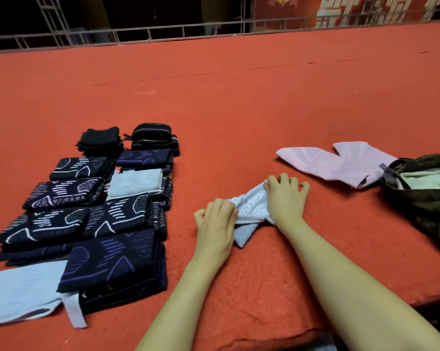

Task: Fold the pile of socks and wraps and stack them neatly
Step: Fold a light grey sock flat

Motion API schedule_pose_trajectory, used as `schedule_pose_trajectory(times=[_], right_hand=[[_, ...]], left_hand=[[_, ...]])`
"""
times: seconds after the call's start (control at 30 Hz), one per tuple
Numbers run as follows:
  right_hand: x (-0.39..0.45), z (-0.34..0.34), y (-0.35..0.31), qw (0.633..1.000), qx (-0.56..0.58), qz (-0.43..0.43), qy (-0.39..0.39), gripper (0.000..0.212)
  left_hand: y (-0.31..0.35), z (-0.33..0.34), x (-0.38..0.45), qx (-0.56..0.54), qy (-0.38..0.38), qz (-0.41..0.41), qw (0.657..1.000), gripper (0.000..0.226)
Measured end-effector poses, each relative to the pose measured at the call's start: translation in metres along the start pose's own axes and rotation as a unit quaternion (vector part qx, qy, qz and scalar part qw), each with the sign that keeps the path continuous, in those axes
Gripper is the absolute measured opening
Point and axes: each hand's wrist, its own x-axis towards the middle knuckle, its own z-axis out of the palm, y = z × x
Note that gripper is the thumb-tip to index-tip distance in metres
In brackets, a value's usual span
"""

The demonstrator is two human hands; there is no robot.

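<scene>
On red table (239, 97), left hand (215, 219) and right hand (284, 196) fingers pinching light-blue sock (252, 211); uneven pull risks crooked fold.

Both hands, left (217, 219) and right (286, 196), pinch a light-blue sock (252, 211) on the red felt (239, 97).

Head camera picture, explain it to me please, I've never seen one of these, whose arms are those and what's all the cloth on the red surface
There is no machine here. A person wears a camera on the head, looking forward and down, so the arms are their own. Both hands work a pale blue cloth: the left hand pinches one side, the right hand presses and grips the other. It lies on a red felt-covered surface. On the left sit stacks of folded dark patterned pieces. On the right lies an unfolded pink piece beside a dark bag.
</scene>
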Motion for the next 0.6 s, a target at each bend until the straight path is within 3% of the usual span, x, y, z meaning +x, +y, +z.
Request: schedule_pose_trajectory(times=[0.1,0.27,0.43,0.6], right_hand=[[0.010,0.005,-0.003,0.999,0.007,0.018,-0.026,0.011],[0.016,0.012,-0.001,0.998,0.037,0.045,-0.035,0.024],[0.008,-0.005,-0.001,0.980,0.162,-0.080,0.085,0.030],[-0.016,-0.031,0.007,0.948,0.282,-0.141,-0.042,0.034]], left_hand=[[-0.001,0.000,0.000,0.007,0.023,0.007,1.000,0.008],[-0.007,0.008,0.003,0.059,-0.019,0.035,0.997,0.006],[-0.008,0.013,0.001,0.109,-0.046,0.064,0.991,0.018],[-0.010,0.012,0.005,0.090,0.002,0.066,0.994,0.008]])
